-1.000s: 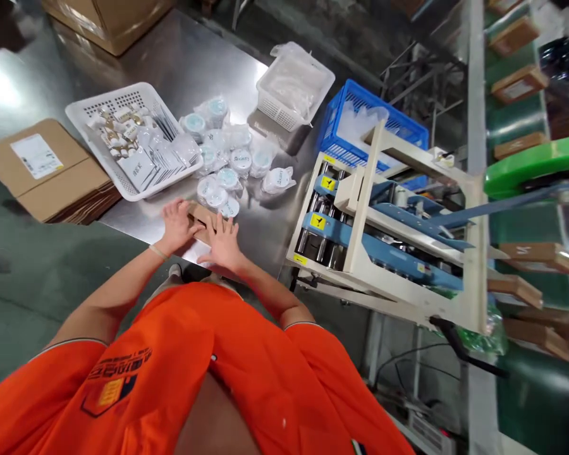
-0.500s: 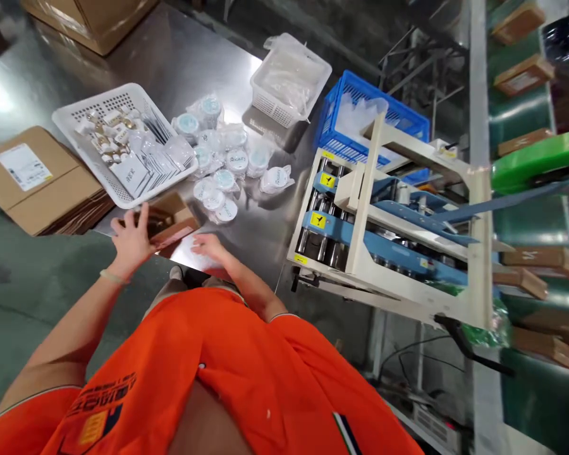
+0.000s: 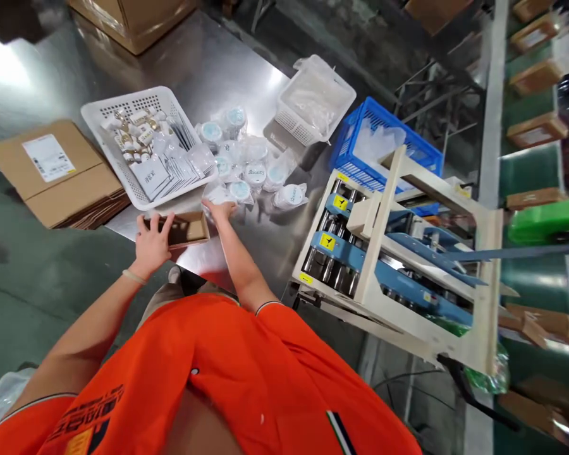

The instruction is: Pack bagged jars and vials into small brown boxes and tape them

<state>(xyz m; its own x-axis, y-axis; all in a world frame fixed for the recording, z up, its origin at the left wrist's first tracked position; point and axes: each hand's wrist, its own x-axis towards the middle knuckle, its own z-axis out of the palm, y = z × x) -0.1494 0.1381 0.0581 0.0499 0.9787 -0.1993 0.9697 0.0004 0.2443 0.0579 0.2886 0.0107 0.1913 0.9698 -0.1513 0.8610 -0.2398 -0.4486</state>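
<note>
A small open cardboard box (image 3: 189, 229) lies near the front edge of the metal table. My left hand (image 3: 152, 245) grips its left end, the fingers hooked over the rim. Just beyond the box's right end, my right hand (image 3: 221, 210) has its fingers closed on a plastic-wrapped round tub (image 3: 214, 191), which it partly covers. Several similar wrapped tubs (image 3: 255, 172) with pale blue and white lids are bunched behind that hand. A white basket (image 3: 145, 203) holding small gold-and-white bottles and white printed packets stands behind the box.
Flattened cardboard cartons (image 3: 52, 170) are stacked at the left. A white basket with clear bags (image 3: 313, 101) and a blue crate (image 3: 355, 136) stand farther right. A roller machine (image 3: 332, 246) adjoins the table. A green conveyor (image 3: 531, 265) carries boxes at far right.
My right hand has moved from the near side of the box to the wrapped tubs behind it. The box now sits more level, its interior showing, with my left hand still on it.
</note>
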